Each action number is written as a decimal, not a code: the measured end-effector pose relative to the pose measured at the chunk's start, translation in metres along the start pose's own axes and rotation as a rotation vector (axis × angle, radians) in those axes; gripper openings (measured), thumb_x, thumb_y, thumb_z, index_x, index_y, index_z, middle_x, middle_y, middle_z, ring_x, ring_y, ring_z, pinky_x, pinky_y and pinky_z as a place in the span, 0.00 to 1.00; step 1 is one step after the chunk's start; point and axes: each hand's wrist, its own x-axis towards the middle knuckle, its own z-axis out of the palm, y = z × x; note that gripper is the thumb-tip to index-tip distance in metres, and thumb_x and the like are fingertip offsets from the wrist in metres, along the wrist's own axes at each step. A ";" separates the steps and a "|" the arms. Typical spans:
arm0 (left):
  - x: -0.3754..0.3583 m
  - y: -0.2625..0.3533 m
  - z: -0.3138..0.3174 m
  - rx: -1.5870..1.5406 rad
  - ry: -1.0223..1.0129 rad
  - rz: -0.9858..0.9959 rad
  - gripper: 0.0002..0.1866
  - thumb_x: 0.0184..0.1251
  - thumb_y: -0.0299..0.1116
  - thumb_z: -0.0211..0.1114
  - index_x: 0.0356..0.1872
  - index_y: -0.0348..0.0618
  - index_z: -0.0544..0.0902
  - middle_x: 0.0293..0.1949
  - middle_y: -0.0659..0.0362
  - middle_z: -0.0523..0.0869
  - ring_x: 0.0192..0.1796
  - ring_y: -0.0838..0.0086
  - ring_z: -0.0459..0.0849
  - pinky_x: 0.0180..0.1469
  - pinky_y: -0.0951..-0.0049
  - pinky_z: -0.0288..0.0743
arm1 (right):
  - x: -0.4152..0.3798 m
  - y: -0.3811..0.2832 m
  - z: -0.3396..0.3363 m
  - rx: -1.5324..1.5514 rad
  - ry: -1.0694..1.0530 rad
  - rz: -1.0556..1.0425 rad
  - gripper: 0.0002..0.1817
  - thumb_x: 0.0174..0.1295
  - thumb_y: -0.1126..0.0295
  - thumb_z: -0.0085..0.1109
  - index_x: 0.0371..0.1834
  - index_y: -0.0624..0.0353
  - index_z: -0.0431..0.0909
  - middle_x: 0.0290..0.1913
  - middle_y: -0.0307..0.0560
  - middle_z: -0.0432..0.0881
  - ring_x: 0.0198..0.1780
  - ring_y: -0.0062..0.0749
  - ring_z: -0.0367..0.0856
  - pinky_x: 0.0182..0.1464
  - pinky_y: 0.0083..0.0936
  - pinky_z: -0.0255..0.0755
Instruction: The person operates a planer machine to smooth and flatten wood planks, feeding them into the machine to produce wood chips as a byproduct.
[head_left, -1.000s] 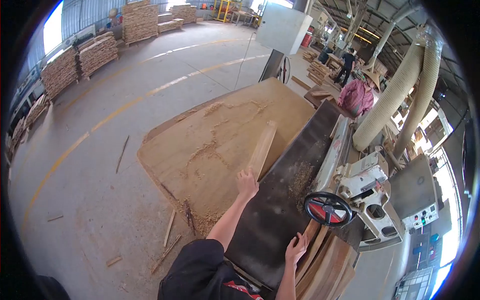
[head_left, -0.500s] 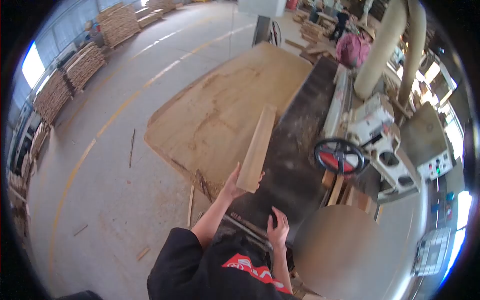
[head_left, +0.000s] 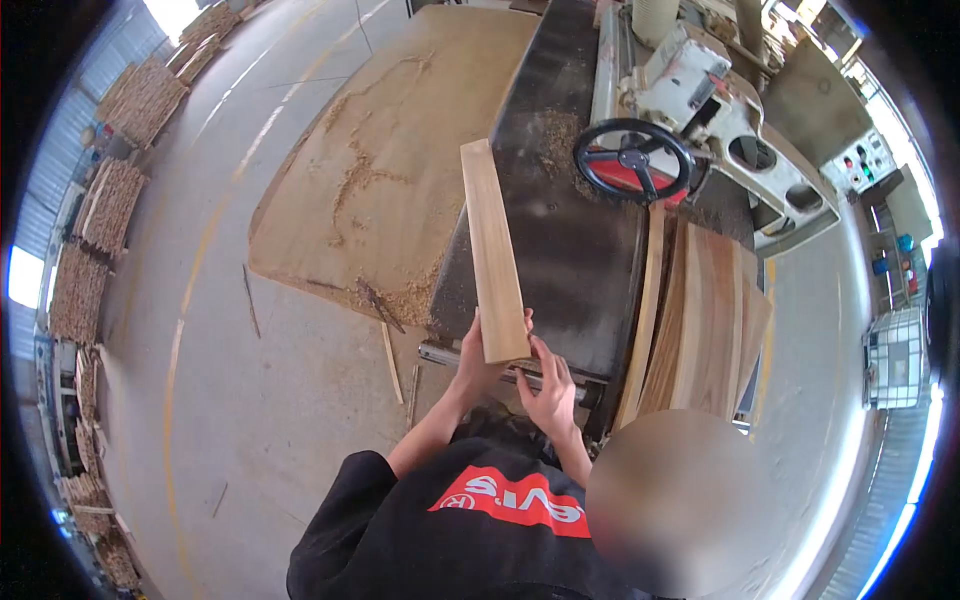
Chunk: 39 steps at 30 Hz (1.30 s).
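Note:
A long, squared wooden board (head_left: 495,255) slants up and away from me over the dark machine table (head_left: 570,250). My left hand (head_left: 474,362) is wrapped around its near end from the left and underneath, with fingertips showing at the right edge. At that same end, my right hand (head_left: 549,392) has its bent fingers against the board's right side and the thumb just below the end face. Part of the right hand's grip is hidden by the board.
A handwheel (head_left: 633,160) on a white machine stands right of the table. Several planks (head_left: 705,310) are stacked at the right. A large wooden panel (head_left: 400,130) with wood shavings lies to the left. Timber stacks (head_left: 110,205) line the far-left wall. A blurred patch covers the lower right.
The board has swung from leaning right to leaning slightly left, its near end nearer my body. My right hand has risen from apart to the board's near end. The view has tilted down.

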 end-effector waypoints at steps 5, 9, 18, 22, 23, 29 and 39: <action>-0.021 -0.015 0.040 0.207 -0.011 -0.092 0.34 0.95 0.56 0.45 0.78 0.35 0.74 0.70 0.47 0.85 0.73 0.59 0.85 0.74 0.53 0.81 | -0.023 0.006 -0.028 -0.113 0.000 0.049 0.44 0.57 0.74 0.80 0.80 0.60 0.74 0.55 0.56 0.88 0.55 0.56 0.88 0.59 0.47 0.84; -0.031 -0.037 0.028 0.530 0.135 -0.101 0.29 0.94 0.52 0.52 0.75 0.35 0.79 0.63 0.53 0.91 0.63 0.65 0.92 0.67 0.58 0.87 | -0.038 0.005 -0.047 -0.132 -0.009 0.100 0.48 0.50 0.73 0.80 0.81 0.57 0.76 0.49 0.52 0.86 0.50 0.54 0.86 0.55 0.47 0.84; -0.012 -0.025 0.044 0.664 0.101 -0.339 0.42 0.90 0.69 0.43 0.82 0.41 0.73 0.75 0.53 0.83 0.74 0.62 0.83 0.71 0.49 0.78 | -0.109 0.001 -0.098 -0.298 0.105 0.216 0.42 0.47 0.76 0.80 0.74 0.52 0.86 0.46 0.47 0.89 0.43 0.45 0.90 0.49 0.40 0.87; -0.008 -0.037 0.036 0.554 0.155 -0.257 0.42 0.91 0.69 0.40 0.82 0.43 0.73 0.77 0.52 0.82 0.76 0.59 0.81 0.80 0.47 0.66 | -0.125 -0.011 -0.107 -0.304 0.194 0.152 0.43 0.45 0.77 0.80 0.73 0.51 0.87 0.47 0.46 0.89 0.44 0.42 0.91 0.49 0.38 0.87; -0.009 -0.044 0.035 0.623 0.165 -0.230 0.42 0.92 0.68 0.39 0.82 0.42 0.72 0.77 0.51 0.82 0.77 0.61 0.79 0.81 0.46 0.64 | -0.130 -0.012 -0.105 -0.319 0.227 0.161 0.43 0.44 0.77 0.80 0.73 0.52 0.87 0.48 0.47 0.90 0.45 0.42 0.91 0.49 0.38 0.87; -0.003 -0.048 0.034 0.928 0.069 -0.238 0.31 0.94 0.54 0.54 0.69 0.32 0.85 0.71 0.49 0.87 0.73 0.63 0.83 0.76 0.56 0.74 | -0.145 -0.032 -0.112 -0.336 0.187 0.395 0.43 0.48 0.74 0.79 0.75 0.55 0.84 0.48 0.51 0.91 0.45 0.47 0.92 0.51 0.39 0.87; 0.001 -0.069 0.074 2.088 -0.460 0.188 0.44 0.82 0.53 0.69 0.78 0.19 0.70 0.81 0.22 0.64 0.86 0.27 0.59 0.84 0.41 0.63 | -0.208 -0.012 -0.060 0.376 0.077 1.242 0.24 0.82 0.52 0.66 0.52 0.69 0.90 0.42 0.55 0.93 0.47 0.33 0.90 0.50 0.30 0.80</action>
